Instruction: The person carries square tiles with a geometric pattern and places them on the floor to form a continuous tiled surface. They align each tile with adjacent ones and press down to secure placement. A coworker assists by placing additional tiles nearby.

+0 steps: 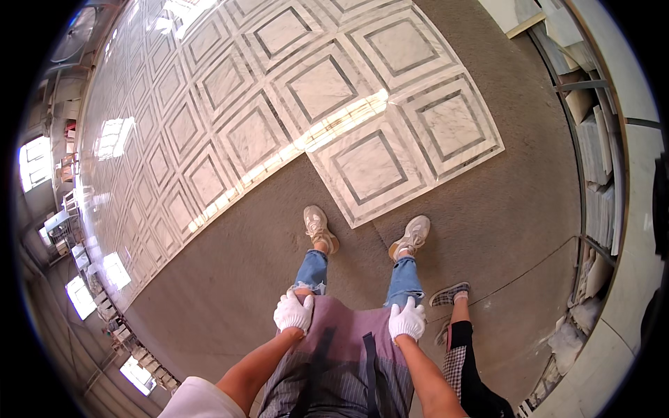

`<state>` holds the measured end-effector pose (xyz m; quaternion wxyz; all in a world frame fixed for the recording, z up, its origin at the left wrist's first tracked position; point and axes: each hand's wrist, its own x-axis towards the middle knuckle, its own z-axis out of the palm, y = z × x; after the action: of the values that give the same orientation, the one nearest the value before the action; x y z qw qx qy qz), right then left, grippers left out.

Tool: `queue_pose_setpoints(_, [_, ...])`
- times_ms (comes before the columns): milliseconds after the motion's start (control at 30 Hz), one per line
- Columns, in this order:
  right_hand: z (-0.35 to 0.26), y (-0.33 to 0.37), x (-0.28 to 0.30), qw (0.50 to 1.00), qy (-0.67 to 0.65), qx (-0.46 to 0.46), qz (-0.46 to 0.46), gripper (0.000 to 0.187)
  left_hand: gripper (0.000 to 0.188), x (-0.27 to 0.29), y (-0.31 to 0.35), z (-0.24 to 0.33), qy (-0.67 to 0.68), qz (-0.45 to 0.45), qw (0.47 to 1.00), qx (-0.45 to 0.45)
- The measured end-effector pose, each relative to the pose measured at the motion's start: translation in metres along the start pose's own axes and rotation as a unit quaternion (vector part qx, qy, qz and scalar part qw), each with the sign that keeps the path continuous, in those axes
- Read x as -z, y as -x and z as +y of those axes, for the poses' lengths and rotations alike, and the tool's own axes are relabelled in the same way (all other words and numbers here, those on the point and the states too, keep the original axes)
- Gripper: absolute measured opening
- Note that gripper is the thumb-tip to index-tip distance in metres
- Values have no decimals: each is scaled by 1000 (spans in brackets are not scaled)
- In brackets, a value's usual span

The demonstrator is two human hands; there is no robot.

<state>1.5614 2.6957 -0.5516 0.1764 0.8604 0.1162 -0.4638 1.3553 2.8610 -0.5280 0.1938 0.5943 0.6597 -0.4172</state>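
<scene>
My left hand (293, 312), in a white knitted glove, rests on my left leg just above the knee, at the edge of a mauve and dark striped apron (341, 331). Its thumb stands apart from the fingers and it holds nothing I can see. In a matching glove, my right hand (408, 320) lies on the other leg in the same way, fingers extended. Past my shoes, a square stone tile (371, 172) with a grey inlaid frame lies on the floor. Another framed tile (449, 120) joins it on the right. Neither hand touches the tiles.
A wide field of patterned tiles (223, 80) spreads to the far left, glossy with window reflections. Beside me on the right stands another person, whose checked shoe (450, 294) and dark trousers show. Stone slabs (596, 150) fill a rack along the right edge.
</scene>
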Motion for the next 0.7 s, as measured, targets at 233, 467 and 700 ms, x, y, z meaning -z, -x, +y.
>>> queue_pose_setpoints(233, [-2,1,-5,1000,5,4,0,51,70,-7,-3,-7,5,5,1000,-3])
queue_pose_setpoints(467, [-2,0,-7,1000,-3,0,-1,53,70,-8,-1,-8,6,5,1000,-4])
queue_pose_setpoints(700, [-4,3,-6,1000,16,-8,-6,49,69,-9,0,-11,8,5,1000,-9])
